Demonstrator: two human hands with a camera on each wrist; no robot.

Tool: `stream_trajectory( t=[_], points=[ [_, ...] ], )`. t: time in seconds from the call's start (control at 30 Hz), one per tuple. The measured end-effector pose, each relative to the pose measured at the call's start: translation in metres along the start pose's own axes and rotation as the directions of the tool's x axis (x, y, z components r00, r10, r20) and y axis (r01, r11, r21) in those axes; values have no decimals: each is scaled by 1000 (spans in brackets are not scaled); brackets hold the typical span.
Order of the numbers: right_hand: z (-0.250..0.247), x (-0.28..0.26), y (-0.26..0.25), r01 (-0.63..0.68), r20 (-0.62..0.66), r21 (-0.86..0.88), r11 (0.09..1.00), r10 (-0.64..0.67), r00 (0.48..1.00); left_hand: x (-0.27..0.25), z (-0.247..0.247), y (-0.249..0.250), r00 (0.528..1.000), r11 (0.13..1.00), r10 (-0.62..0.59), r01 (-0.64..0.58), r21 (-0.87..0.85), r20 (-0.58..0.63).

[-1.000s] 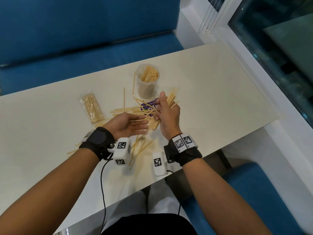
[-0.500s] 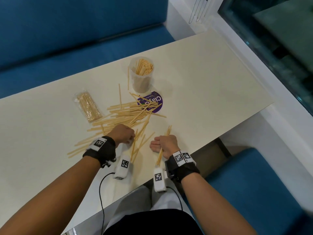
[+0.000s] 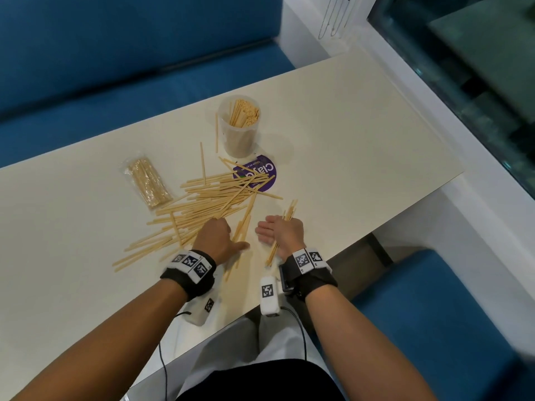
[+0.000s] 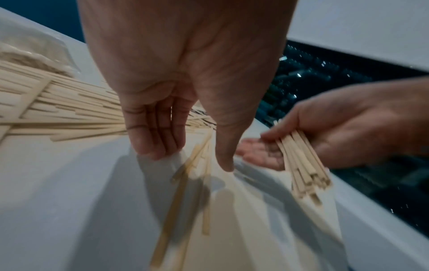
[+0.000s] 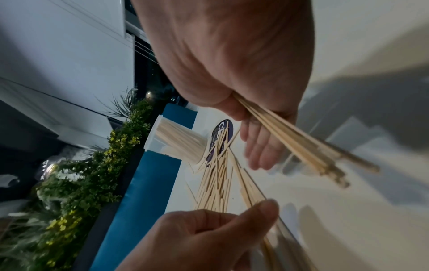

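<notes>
Loose wooden sticks (image 3: 208,201) lie fanned out mid-table. My right hand (image 3: 279,233) is near the front edge. Its thumb pinches a bundle of sticks (image 3: 282,227) against the palm while the fingers stretch left; the bundle (image 5: 301,146) pokes out both sides. My left hand (image 3: 217,238) hovers just left of it, fingers loosely bent, thumb pointing right, holding nothing. In the left wrist view its fingertips (image 4: 160,146) nearly touch the table over a few stray sticks (image 4: 185,192). A clear cup (image 3: 238,125) full of upright sticks stands farther back.
A purple round sticker (image 3: 266,172) lies under the pile by the cup. A wrapped packet of sticks (image 3: 146,183) sits at the left. The cream table (image 3: 362,134) has blue benches (image 3: 115,82) behind and to the right, and a window ledge (image 3: 419,96) on the right.
Both hands drew back from the pile by the cup to the front edge. The right hand kept its bundle and spread its fingers leftward. The left hand uncurled from a fist and stuck out its thumb.
</notes>
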State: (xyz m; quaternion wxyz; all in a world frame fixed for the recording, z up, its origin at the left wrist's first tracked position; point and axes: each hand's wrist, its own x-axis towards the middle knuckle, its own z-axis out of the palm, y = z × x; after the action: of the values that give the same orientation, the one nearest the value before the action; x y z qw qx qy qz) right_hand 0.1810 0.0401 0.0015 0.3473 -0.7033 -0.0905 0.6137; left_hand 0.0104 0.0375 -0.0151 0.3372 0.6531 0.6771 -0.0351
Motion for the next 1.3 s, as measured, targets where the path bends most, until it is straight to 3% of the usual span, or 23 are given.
stream_trajectory(
  t=[0.13, 0.3, 0.4, 0.5, 0.63, 0.83, 0.97, 1.17, 1.3],
  points=[
    [8, 6, -15, 139, -125, -298, 944, -183, 975, 7, 6, 8, 998, 997, -16, 20, 72, -53],
    [14, 14, -41, 269, 13, -566, 779, -318, 948, 14, -3, 15, 997, 997, -81, 81, -11, 0],
    [20, 26, -46, 243, 10, -672, 699, -320, 948, 16, -4, 18, 995, 996, -91, 91, 14, 26],
    [27, 30, -48, 140, -80, -693, 707, -268, 960, 14, -1, 22, 997, 994, -75, 73, 77, 26],
    [33, 34, -44, 143, -88, -733, 665, -301, 949, 12, 2, 27, 999, 989, -36, 35, 141, 5],
    [27, 44, -42, 91, -117, -623, 777, -208, 971, 9, 15, 22, 999, 974, 32, -27, 227, -18],
    [19, 50, -43, 47, -122, -562, 826, -139, 983, 10, 19, 18, 997, 976, 54, -43, 212, -47],
    [13, 56, -40, 71, -100, -530, 845, -146, 984, 10, 18, 13, 994, 969, 107, -98, 229, -28],
    [15, 55, -40, 77, -83, -476, 876, -132, 988, 12, 10, 11, 997, 994, 73, -69, 86, -36]
  ],
)
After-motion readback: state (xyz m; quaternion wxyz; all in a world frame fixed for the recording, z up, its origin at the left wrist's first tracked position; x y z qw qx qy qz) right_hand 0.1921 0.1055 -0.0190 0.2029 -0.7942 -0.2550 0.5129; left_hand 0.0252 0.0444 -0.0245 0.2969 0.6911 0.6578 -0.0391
